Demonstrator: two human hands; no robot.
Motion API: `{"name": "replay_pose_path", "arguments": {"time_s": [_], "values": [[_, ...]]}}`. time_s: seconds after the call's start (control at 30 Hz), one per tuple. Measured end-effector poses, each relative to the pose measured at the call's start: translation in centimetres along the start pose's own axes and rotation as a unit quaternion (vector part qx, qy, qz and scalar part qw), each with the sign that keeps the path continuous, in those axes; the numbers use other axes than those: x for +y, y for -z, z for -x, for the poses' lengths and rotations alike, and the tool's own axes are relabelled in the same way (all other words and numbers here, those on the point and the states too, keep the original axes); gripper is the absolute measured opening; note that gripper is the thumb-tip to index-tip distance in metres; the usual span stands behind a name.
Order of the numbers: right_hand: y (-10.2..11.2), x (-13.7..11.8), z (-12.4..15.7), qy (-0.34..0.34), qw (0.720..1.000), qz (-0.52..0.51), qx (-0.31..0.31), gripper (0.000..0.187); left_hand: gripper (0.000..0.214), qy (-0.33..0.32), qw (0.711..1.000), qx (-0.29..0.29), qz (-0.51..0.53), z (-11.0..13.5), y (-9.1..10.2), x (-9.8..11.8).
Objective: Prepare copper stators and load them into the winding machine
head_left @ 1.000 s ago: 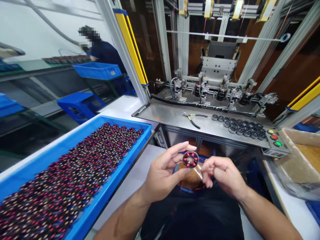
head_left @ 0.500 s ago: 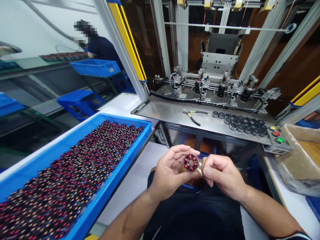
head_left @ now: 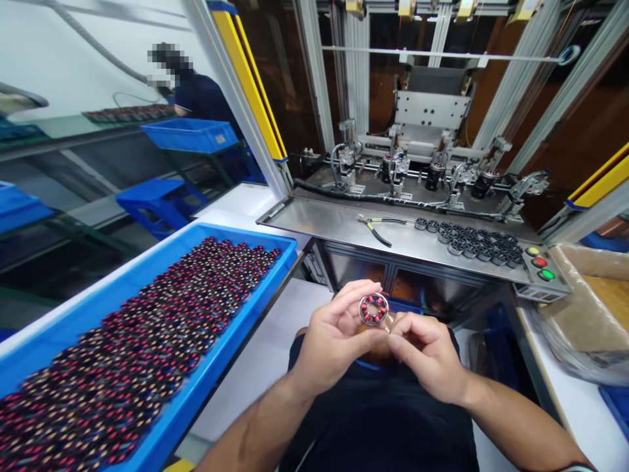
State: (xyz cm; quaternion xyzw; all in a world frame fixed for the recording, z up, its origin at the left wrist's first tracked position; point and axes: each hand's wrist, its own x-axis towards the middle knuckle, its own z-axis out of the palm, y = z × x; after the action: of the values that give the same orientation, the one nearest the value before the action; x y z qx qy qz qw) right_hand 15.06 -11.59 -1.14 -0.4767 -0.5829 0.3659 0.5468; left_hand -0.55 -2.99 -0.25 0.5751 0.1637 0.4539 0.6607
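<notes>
My left hand point(head_left: 334, 337) is closed around a small motor stator point(head_left: 373, 309), a ring with red windings and an open middle, held above my lap with its face toward me. Thin copper-coloured wire ends point(head_left: 389, 321) run from its lower right side to my right hand point(head_left: 426, 347). The thumb and fingers of that hand pinch these wires close beside the ring. To the left, a long blue tray point(head_left: 289, 252) holds many similar wound stators point(head_left: 162, 334) in rows.
Ahead, a metal ledge point(head_left: 314, 219) bears cutting pliers point(head_left: 377, 229), several black stator cores point(head_left: 472, 242) and a green button point(head_left: 547, 275). Behind it stand the machine's fixtures point(head_left: 435, 176). A cardboard box point(head_left: 590, 314) is at right. A co-worker point(head_left: 204, 98) sits at far left.
The stator has risen slightly and tilted so its face shows more openly. My right hand has moved a little left, its fingertips now nearer the ring.
</notes>
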Motion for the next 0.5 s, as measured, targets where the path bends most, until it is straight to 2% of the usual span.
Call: {"name": "replay_pose_path", "arguments": {"time_s": [0.07, 0.13, 0.2, 0.27, 0.33, 0.4, 0.5], "values": [[0.1, 0.2, -0.1, 0.035, 0.998, 0.042, 0.024, 0.023, 0.048, -0.066, 0.991, 0.014, -0.115, 0.3, 0.1, -0.2], [0.3, 0.1, -0.3, 0.084, 0.992, 0.070, 0.063, 0.019, 0.056, -0.132, 0.969, 0.011, -0.209, 0.7, 0.3, -0.5], [0.3, -0.3, -0.6, 0.118, 0.987, 0.072, 0.083, 0.026, 0.068, -0.174, 0.951, 0.005, -0.255, 1.1, 0.6, -0.8], [0.2, -0.8, -0.8, 0.126, 0.987, 0.053, 0.084, 0.021, 0.072, -0.188, 0.944, 0.004, -0.270, 1.4, 0.6, -0.9], [-0.1, -1.1, -1.0, 0.119, 0.989, 0.027, 0.085, 0.015, 0.067, -0.184, 0.948, 0.011, -0.261, 1.5, 0.4, -0.7], [-0.5, -1.2, -0.9, 0.104, 0.990, 0.000, 0.098, 0.016, 0.057, -0.155, 0.965, 0.023, -0.210, 1.4, 0.0, -0.3], [-0.9, -0.7, -0.6, 0.084, 0.989, -0.023, 0.118, 0.015, 0.044, -0.051, 0.995, 0.025, -0.083, 0.9, -0.4, 0.3]]}}
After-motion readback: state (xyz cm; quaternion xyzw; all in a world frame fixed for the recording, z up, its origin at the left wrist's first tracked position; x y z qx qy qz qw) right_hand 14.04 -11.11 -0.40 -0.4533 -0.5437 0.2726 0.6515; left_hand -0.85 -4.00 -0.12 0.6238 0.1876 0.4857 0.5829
